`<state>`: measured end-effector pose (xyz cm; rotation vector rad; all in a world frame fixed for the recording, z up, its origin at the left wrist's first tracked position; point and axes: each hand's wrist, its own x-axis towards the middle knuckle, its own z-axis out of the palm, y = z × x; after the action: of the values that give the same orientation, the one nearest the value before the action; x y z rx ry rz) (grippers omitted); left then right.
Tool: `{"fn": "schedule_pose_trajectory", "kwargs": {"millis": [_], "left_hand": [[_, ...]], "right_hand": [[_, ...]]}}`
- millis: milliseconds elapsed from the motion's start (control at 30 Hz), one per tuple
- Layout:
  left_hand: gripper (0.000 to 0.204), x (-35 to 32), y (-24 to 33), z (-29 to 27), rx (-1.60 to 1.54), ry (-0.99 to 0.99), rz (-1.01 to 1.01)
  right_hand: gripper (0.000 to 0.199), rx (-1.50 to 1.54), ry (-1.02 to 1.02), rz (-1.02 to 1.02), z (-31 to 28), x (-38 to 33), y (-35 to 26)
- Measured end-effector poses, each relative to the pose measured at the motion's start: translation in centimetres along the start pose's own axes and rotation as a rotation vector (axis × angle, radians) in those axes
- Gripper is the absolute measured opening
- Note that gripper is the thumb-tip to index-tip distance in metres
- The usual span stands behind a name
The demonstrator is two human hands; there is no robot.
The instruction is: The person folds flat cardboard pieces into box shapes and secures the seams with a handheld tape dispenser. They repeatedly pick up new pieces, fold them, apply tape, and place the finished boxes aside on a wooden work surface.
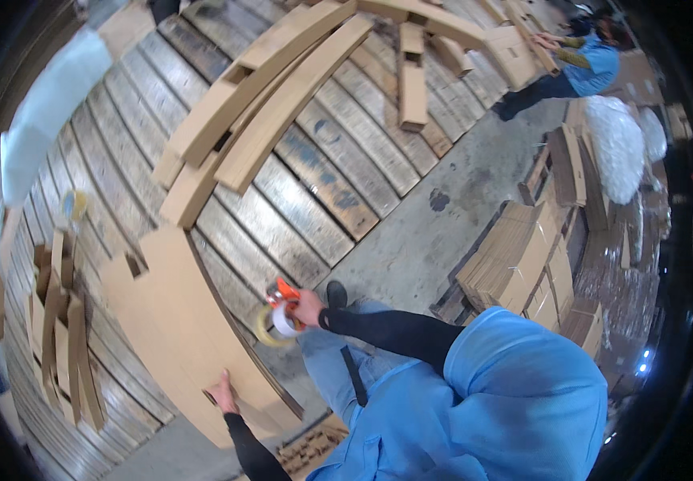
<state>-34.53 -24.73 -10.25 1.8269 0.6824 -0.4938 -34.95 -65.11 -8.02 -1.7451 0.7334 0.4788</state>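
My right hand (308,308) is closed round an orange tape dispenser (282,292), which carries a roll of tape and is slightly blurred. The dispenser is beside the long edge of a large flat piece of brown cardboard (174,313). This cardboard lies on the slatted wooden surface, with a notch at its far end. On its near part rests my left hand (222,394), thumb stretched away from the fingers. A small dark slot shows beside those fingers; whether any fingertip goes into it is hidden.
Long folded cardboard pieces (290,100) lie across the slatted wooden surface (314,188). More strips (66,353) and a tape roll (74,204) are at left. Stacked flat cardboard (507,248) stands at right. A co-worker (591,68) handles cardboard at the far right.
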Motion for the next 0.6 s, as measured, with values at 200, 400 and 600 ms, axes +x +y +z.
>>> {"fn": "schedule_pose_trajectory", "kwargs": {"millis": [200, 400, 600], "left_hand": [[0.079, -3.8, 0.3, 3.5, -0.170, -0.161, -0.089], [0.054, -6.5, 4.5, 4.2, -0.079, -0.172, -0.174], [0.059, -9.0, 8.0, 4.0, -0.086, -0.226, -0.119]], "right_hand": [[0.035, 0.231, 0.139, 0.200, -6.2, -1.6, 6.7], [0.025, 0.397, 0.170, 0.324, -13.6, -2.6, 3.1], [0.028, 0.672, 0.254, 0.198, -19.2, -3.0, 3.3]]}}
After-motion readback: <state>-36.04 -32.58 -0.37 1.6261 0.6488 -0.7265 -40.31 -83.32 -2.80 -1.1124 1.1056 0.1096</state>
